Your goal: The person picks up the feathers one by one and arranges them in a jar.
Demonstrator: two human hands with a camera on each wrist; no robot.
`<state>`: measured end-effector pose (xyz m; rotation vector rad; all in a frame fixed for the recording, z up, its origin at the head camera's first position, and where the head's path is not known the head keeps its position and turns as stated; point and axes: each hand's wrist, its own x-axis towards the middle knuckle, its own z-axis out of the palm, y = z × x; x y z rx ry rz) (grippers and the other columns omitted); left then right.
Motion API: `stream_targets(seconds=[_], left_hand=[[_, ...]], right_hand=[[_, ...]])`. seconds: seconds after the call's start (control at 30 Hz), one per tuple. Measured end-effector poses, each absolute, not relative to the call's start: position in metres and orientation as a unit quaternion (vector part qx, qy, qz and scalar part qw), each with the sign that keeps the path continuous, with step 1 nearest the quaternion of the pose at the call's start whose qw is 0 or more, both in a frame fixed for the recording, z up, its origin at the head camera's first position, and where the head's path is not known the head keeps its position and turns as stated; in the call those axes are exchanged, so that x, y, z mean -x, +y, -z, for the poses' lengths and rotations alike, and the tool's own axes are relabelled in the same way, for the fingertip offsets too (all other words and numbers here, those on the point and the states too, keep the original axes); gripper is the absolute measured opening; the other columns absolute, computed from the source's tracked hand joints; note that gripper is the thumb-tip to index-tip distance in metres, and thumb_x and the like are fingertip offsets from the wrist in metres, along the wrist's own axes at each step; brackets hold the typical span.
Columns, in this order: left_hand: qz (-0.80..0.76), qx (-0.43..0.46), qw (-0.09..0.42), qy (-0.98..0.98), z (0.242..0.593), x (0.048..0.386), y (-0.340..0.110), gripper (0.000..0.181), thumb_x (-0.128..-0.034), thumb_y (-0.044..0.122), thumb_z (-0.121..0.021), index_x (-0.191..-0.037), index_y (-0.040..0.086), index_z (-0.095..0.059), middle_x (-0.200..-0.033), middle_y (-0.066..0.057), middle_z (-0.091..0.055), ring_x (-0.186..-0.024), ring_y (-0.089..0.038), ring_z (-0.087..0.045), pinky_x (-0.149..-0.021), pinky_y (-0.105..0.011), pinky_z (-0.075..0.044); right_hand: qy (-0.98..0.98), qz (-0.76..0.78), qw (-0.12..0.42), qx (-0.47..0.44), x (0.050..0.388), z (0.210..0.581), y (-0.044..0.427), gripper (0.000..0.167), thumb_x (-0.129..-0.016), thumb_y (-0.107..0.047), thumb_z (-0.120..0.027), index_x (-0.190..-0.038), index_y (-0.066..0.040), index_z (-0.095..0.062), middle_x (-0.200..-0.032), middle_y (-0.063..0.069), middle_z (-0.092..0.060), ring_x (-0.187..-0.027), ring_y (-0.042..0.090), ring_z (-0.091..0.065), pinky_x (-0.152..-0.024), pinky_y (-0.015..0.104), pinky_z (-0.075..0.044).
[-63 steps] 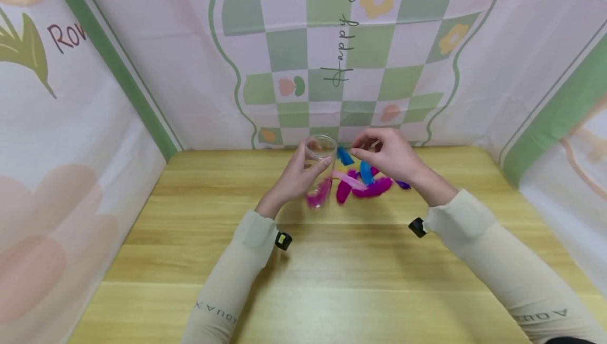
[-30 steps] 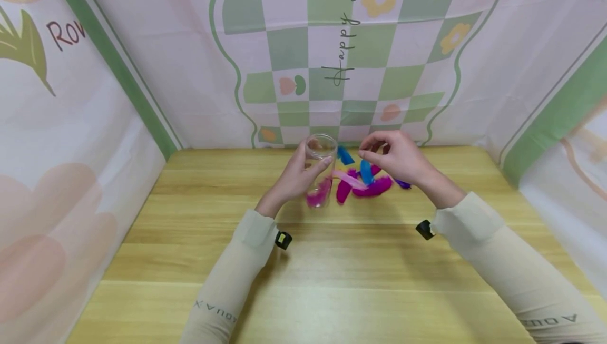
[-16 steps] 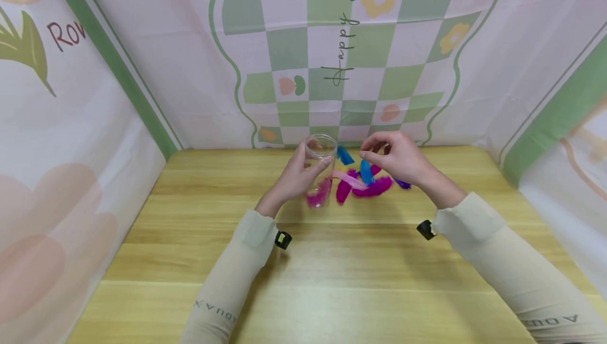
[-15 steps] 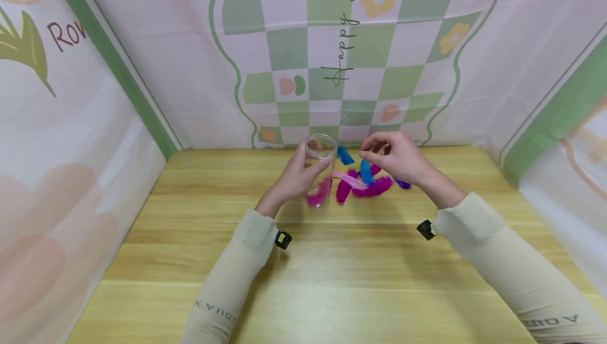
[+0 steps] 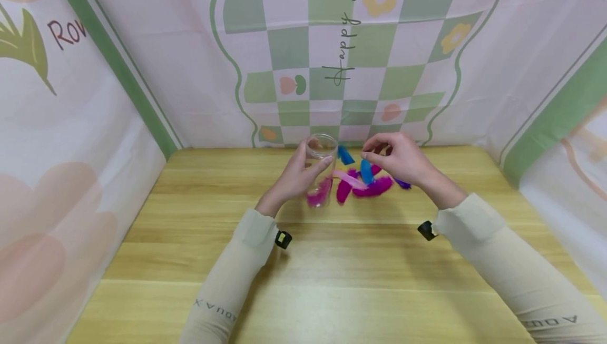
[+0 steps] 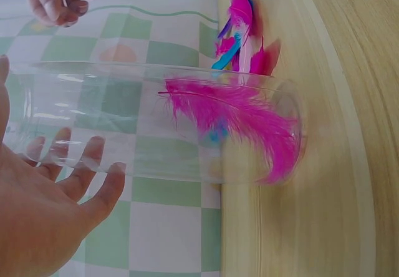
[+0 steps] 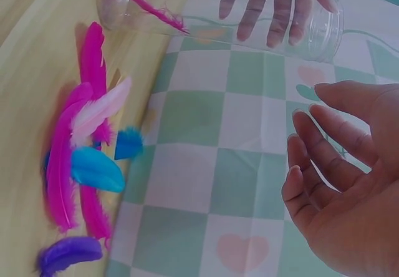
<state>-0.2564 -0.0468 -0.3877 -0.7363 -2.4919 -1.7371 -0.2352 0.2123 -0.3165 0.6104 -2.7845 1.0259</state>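
Observation:
My left hand (image 5: 297, 173) grips a clear jar (image 5: 323, 150) that stands upright on the table, its top uncovered. One magenta feather (image 6: 240, 115) rests inside, low in the jar. My right hand (image 5: 395, 157) hovers to the right of the jar, above a loose pile of feathers. In the right wrist view its fingers are loosely bent with nothing between them. The pile has magenta feathers (image 5: 373, 187), a pale pink feather (image 5: 352, 180), blue feathers (image 5: 366, 171) and a purple feather (image 5: 402, 183).
The wooden table (image 5: 303, 281) runs up to a fabric backdrop (image 5: 327, 49) with green and white checks, close behind the jar and feathers. Fabric walls (image 5: 71, 123) also rise at both sides.
Over about two seconds my right hand has drifted slightly right, away from the jar, and then stayed nearly still. The left hand, jar and feathers look unchanged.

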Motion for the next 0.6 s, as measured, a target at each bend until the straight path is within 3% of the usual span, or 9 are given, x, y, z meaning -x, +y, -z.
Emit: stream_targets(seconds=[0.33,0.6], left_hand=[[0.553,0.237,0.012,-0.799,0.3872,0.2556,-0.0468,0.061,-0.1026,0.047,-0.060,-0.147,0.013,-0.035,-0.139,-0.004,-0.049,-0.123,-0.022,-0.053,-0.106,-0.044,-0.047],[0.556,0.237,0.006,-0.796,0.3865,0.2550,-0.0464,0.065,-0.1033,0.045,-0.059,-0.151,0.011,-0.031,-0.147,-0.014,-0.045,-0.125,-0.024,-0.051,-0.109,-0.047,-0.045]], right_hand=[[-0.917,-0.338,0.043,-0.207,0.2350,0.3203,0.2185,0.018,-0.100,-0.022,-0.068,-0.106,-0.006,-0.075,-0.101,0.008,-0.073,-0.090,0.025,-0.066,-0.080,0.039,-0.051],[-0.918,-0.335,0.048,-0.207,0.2358,0.3265,0.2217,0.015,-0.098,-0.017,-0.071,-0.104,-0.005,-0.075,-0.094,0.009,-0.073,-0.082,0.024,-0.069,-0.077,0.035,-0.055]])
